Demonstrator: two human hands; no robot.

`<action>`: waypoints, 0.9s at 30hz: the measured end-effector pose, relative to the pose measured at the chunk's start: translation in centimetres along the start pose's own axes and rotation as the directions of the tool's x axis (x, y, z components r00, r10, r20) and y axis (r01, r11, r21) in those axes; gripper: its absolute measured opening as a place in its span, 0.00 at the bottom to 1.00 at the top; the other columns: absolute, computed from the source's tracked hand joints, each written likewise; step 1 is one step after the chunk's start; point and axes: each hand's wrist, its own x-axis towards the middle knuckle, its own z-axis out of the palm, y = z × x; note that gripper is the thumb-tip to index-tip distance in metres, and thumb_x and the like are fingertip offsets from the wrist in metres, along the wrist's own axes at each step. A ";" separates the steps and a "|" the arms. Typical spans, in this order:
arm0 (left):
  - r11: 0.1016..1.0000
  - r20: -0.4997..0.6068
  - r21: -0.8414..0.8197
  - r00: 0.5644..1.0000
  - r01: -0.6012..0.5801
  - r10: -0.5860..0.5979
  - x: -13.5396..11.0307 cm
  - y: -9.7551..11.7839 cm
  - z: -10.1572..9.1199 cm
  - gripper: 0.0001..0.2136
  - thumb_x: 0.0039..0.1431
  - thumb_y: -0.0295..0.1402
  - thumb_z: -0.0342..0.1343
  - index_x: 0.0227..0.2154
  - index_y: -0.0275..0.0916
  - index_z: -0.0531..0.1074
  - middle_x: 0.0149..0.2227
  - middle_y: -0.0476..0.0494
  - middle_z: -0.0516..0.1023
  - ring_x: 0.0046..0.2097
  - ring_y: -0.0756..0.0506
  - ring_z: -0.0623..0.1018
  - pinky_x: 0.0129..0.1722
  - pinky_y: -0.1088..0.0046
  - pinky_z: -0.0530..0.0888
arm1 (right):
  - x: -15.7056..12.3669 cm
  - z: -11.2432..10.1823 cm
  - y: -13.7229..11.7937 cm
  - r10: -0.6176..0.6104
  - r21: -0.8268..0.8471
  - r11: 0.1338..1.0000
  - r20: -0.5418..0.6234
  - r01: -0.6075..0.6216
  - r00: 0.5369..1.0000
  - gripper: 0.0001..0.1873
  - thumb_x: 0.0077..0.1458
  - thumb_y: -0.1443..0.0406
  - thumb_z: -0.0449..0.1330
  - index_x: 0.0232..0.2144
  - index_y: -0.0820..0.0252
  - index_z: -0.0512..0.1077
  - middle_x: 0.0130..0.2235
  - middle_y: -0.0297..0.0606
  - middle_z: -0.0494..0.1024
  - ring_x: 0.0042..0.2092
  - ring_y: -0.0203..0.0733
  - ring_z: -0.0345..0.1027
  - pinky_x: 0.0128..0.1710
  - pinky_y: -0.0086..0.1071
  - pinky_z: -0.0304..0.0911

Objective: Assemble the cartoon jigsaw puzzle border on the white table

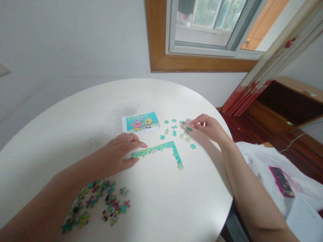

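Observation:
My left hand (126, 149) rests on the table with thumb and fingers spread around the left end of a joined jigsaw border (155, 149). That border is a teal strip with a corner, turning down on its right side. My right hand (208, 127) reaches over the loose pieces, thumb and forefinger pinched at a teal jigsaw piece (189, 129); the fingertips partly blur the contact. Several loose teal and pale green pieces (174, 133) lie face up between the hands. Behind the border lies the puzzle box (141, 121) with its cartoon picture.
A heap of mixed-colour jigsaw pieces (101, 198) lies at the near left of the round white table (161, 208), partly behind my left forearm. To the right, a pink-edged phone (282, 181) sits on white plastic (252, 154). A wall and window (204, 27) stand behind the table.

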 end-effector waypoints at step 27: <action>1.000 -0.008 0.006 1.000 -0.010 0.010 -0.1 -0.2 0.1 0.18 0.61 0.34 0.54 0.54 0.48 0.69 0.51 0.44 0.70 0.54 0.40 0.69 0.57 0.63 0.64 | -1.2 -0.7 -0.1 0.167 -0.258 0.959 0.189 -0.115 0.968 0.13 0.49 0.69 0.56 0.35 0.57 0.80 0.32 0.35 0.78 0.33 0.38 0.68 0.35 0.31 0.61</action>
